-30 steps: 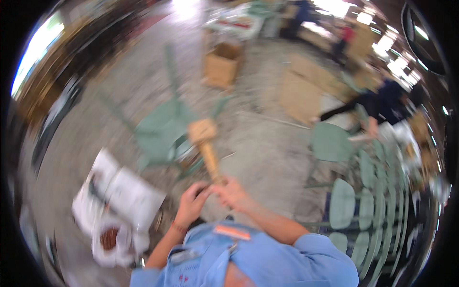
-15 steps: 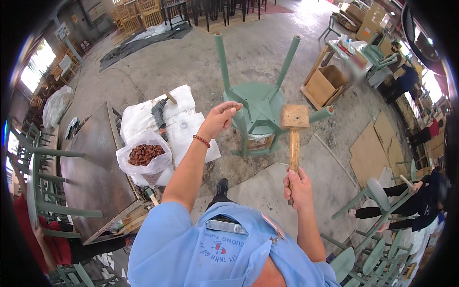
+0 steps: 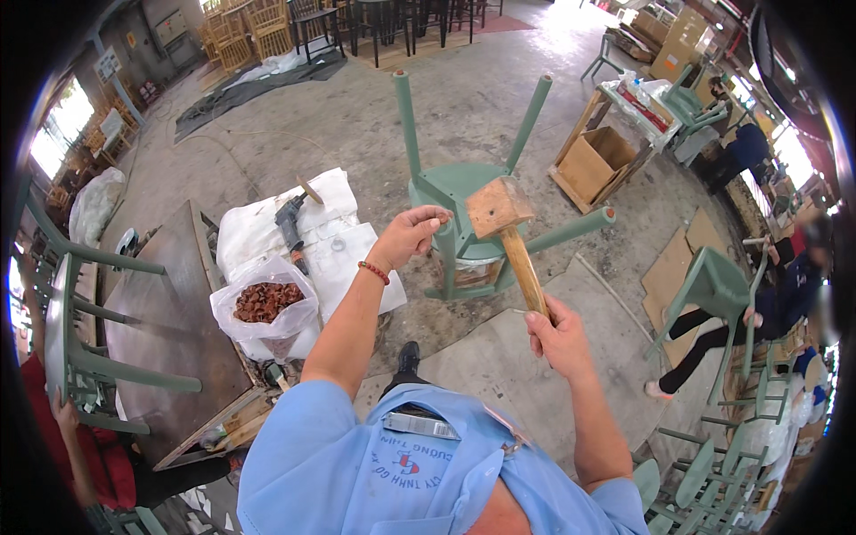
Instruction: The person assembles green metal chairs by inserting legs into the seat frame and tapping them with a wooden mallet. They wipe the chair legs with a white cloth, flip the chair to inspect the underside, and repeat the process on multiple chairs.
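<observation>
A green chair (image 3: 456, 185) stands upside down in front of me with its legs pointing up. My left hand (image 3: 408, 234) is closed in a pinch at the top end of the near-left leg, on a small brown piece (image 3: 444, 217) mostly hidden by the fingers. My right hand (image 3: 557, 332) grips the handle of a wooden mallet (image 3: 499, 209). The mallet's block head is tilted to the left, just right of my left fingertips and apart from them. Part of the seat's underside is hidden behind the head.
At left, a dark table (image 3: 169, 321) bears a white padded sheet, a power drill (image 3: 290, 227) and a plastic bag (image 3: 267, 334) of small brown pieces. A cardboard box (image 3: 596, 163) stands beyond at right. People handle green chairs (image 3: 713, 281) at both sides.
My right hand has swung the mallet left and its head is now tilted toward my left hand. A person at right has lifted and turned a green chair.
</observation>
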Demonstrator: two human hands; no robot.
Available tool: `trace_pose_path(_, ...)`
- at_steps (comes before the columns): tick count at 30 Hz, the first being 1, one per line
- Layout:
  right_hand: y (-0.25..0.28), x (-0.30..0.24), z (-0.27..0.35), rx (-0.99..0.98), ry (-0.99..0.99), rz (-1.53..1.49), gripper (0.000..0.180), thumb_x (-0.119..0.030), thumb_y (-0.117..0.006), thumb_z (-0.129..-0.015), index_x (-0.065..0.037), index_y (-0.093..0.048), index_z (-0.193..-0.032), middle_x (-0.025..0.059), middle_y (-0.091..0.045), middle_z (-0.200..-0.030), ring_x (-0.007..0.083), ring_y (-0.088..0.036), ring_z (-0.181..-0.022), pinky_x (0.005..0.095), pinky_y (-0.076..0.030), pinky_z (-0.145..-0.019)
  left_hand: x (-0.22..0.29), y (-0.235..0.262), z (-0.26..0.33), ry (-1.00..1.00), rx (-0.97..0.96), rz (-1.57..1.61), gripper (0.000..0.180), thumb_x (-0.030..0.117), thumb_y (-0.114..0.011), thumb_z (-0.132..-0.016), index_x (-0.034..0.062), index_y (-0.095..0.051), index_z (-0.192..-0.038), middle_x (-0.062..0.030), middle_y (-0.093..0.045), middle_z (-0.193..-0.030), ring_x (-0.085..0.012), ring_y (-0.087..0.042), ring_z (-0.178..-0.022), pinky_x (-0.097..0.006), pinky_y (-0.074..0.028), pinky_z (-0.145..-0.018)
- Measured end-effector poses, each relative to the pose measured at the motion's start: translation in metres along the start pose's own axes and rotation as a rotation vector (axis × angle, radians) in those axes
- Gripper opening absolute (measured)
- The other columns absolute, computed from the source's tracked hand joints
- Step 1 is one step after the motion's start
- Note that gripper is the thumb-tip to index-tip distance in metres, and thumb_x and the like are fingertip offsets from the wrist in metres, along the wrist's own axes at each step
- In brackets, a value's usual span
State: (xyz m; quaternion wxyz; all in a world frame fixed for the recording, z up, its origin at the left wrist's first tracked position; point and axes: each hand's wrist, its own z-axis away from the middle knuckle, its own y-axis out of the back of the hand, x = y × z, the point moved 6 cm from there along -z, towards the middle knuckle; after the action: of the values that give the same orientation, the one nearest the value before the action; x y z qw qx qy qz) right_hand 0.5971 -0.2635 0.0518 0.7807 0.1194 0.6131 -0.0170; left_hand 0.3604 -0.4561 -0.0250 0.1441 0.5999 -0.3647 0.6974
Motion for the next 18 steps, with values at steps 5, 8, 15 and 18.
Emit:
trace_pose_path(5,0.000,-0.032,-0.007,0.008,0.073,0.280,0.046,-0.023,-0.062,-0.094,-0.001,-0.054,-0.133,0.0044,-0.061,-0.075,0.0139,-0.060,-0.061,0.0302,-0.048,-0.058,0.000,0.001,0.000,-0.005,0.017,-0.048,0.034,0.021,-0.062,-0.097,0.0023,-0.059,-0.126,-0.0018,-0.061,-0.118,-0.0028,-0.044,-0.058,-0.019,-0.037,-0.050)
trace_pose_path(8,0.000,-0.050,-0.011,0.139,0.388,0.488,0.046,-0.022,-0.062,-0.093,-0.002,-0.054,-0.133,0.0150,-0.069,-0.088,0.0270,-0.068,-0.076,0.0367,-0.051,-0.070,0.000,-0.001,0.000,-0.021,0.031,-0.076,0.035,0.021,-0.062,-0.097,0.0021,-0.059,-0.126,0.0008,-0.062,-0.107,-0.0033,-0.044,-0.058,-0.020,-0.037,-0.051)
trace_pose_path(15,-0.004,-0.076,-0.018,0.030,0.360,0.778,0.048,-0.021,-0.063,-0.091,-0.003,-0.054,-0.134,0.0240,-0.067,-0.098,0.0406,-0.064,-0.089,0.0411,-0.051,-0.078,0.000,0.000,0.004,-0.049,0.005,-0.116,0.035,0.021,-0.060,-0.097,0.0016,-0.059,-0.126,0.0014,-0.064,-0.099,-0.0039,-0.042,-0.058,-0.021,-0.037,-0.052)
trace_pose_path(18,-0.004,-0.084,-0.016,0.040,0.385,0.840,0.048,-0.020,-0.064,-0.090,-0.003,-0.054,-0.134,0.0232,-0.067,-0.097,0.0393,-0.065,-0.085,0.0411,-0.051,-0.076,0.006,-0.007,0.004,-0.055,0.004,-0.130,0.036,0.021,-0.061,-0.097,0.0017,-0.058,-0.127,0.0004,-0.064,-0.104,-0.0040,-0.040,-0.058,-0.021,-0.036,-0.051)
